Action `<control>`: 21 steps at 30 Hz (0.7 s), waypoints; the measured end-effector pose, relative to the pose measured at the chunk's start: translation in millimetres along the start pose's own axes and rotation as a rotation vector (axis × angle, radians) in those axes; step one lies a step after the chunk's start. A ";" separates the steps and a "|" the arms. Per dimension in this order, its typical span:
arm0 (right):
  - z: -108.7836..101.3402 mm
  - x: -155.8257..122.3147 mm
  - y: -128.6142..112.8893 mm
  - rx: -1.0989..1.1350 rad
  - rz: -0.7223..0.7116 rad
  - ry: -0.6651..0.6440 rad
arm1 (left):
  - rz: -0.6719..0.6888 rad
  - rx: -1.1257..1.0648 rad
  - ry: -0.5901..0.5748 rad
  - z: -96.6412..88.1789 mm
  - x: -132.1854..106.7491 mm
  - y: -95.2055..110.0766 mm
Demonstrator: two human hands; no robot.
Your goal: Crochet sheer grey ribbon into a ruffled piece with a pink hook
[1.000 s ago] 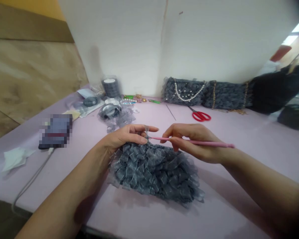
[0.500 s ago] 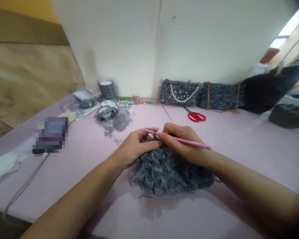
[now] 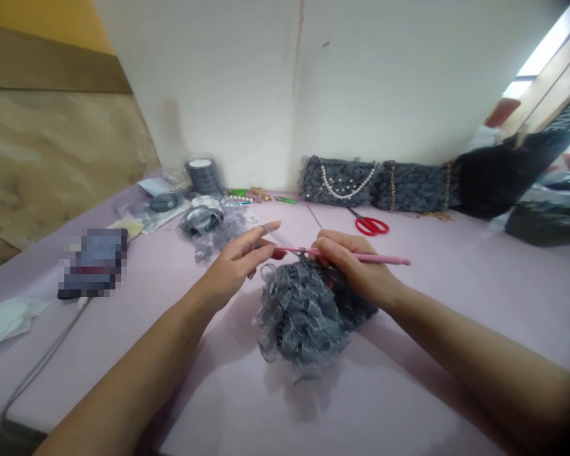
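My right hand [image 3: 356,259] grips a pink crochet hook [image 3: 384,259], held nearly level with its tip pointing left. A loop of grey ribbon sits on the hook's shaft, joining it to a ruffled grey crochet piece [image 3: 304,310] that hangs below and rests near the table. Sheer grey ribbon [image 3: 278,237] passes over the raised index finger of my left hand [image 3: 240,259]. The left thumb and other fingers close near the hook's tip, off the ruffled piece. My right fingers partly hide the piece's upper edge.
Loose grey ribbon [image 3: 209,231] and a ribbon spool [image 3: 202,176] lie at the back left. Red-handled scissors [image 3: 371,225] lie before two ruffled grey bags [image 3: 344,183] along the wall. A phone [image 3: 95,261] with a cable [image 3: 47,358] is on the left.
My left hand has let go of the ruffled piece's edge and moved left, its index finger now raised with ribbon. The piece has turned and hangs more upright; the hook is more level.
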State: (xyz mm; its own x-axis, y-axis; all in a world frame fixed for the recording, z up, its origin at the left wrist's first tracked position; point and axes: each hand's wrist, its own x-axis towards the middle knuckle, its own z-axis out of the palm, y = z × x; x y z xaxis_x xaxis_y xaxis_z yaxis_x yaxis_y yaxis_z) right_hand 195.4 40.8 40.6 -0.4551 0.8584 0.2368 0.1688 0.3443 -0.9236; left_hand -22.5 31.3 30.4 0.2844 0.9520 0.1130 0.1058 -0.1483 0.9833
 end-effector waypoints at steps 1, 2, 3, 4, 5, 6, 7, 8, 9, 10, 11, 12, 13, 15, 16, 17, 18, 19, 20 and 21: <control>-0.3 -0.5 -0.1 -0.026 -0.004 -0.003 | -0.014 -0.040 -0.025 1.2 -0.8 0.3; -0.7 -1.1 -0.3 -0.048 -0.012 -0.002 | -0.027 -0.080 -0.050 2.6 -1.9 0.5; -1.2 -1.5 -0.5 -0.068 -0.022 -0.002 | -0.037 -0.113 -0.068 4.1 -3.0 0.5; -1.8 -1.9 -0.8 -0.082 -0.032 -0.005 | -0.044 -0.140 -0.082 5.5 -4.0 0.4; -2.4 -2.1 -1.0 -0.093 -0.040 -0.010 | -0.048 -0.165 -0.093 6.7 -4.9 0.1; -2.9 -2.3 -1.1 -0.102 -0.049 -0.016 | -0.048 -0.192 -0.104 7.9 -5.7 -0.2; -3.3 -2.4 -1.2 -0.112 -0.058 -0.022 | -0.044 -0.227 -0.115 9.2 -6.2 -0.5; -3.4 -2.6 -1.1 -0.119 -0.068 -0.028 | -0.043 -0.267 -0.125 10.6 -6.6 -0.8; -3.3 -2.9 -0.9 -0.121 -0.076 -0.036 | -0.048 -0.310 -0.136 12.4 -6.8 -0.9; -3.0 -3.3 -0.7 -0.121 -0.082 -0.044 | -0.060 -0.353 -0.144 14.6 -7.0 -0.8; -2.4 -3.8 -0.4 -0.122 -0.089 -0.054 | -0.075 -0.388 -0.146 17.0 -7.1 -0.5; -1.7 -4.4 -0.2 -0.126 -0.096 -0.066 | -0.089 -0.409 -0.136 19.6 -7.2 -0.1; -0.8 -5.0 0.1 -0.133 -0.104 -0.078 | -0.102 -0.414 -0.115 22.3 -7.3 0.3; 0.9 -6.0 0.6 -0.153 -0.121 -0.104 | -0.122 -0.383 -0.064 27.3 -7.8 1.2; 1.7 -6.4 0.9 -0.162 -0.128 -0.115 | -0.132 -0.356 -0.042 29.3 -8.1 1.6; 2.3 -6.5 1.2 -0.168 -0.133 -0.122 | -0.141 -0.332 -0.027 30.8 -8.5 1.8; 2.6 -6.6 1.5 -0.171 -0.136 -0.125 | -0.146 -0.317 -0.022 31.7 -8.8 1.9; 2.7 -6.5 1.8 -0.175 -0.138 -0.123 | -0.146 -0.309 -0.025 31.9 -9.0 1.8; 2.5 -6.3 2.0 -0.180 -0.139 -0.120 | -0.143 -0.309 -0.031 31.4 -9.2 1.8; 2.0 -6.1 2.2 -0.187 -0.138 -0.115 | -0.141 -0.314 -0.044 30.3 -9.3 1.7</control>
State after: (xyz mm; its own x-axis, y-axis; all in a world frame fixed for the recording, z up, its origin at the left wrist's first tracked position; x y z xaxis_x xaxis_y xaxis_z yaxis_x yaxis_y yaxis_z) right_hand 196.8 35.6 36.5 -0.5794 0.7532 0.3115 0.2520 0.5290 -0.8103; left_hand 3.9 14.1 26.6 0.3291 0.9439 -0.0262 -0.1494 0.0795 0.9856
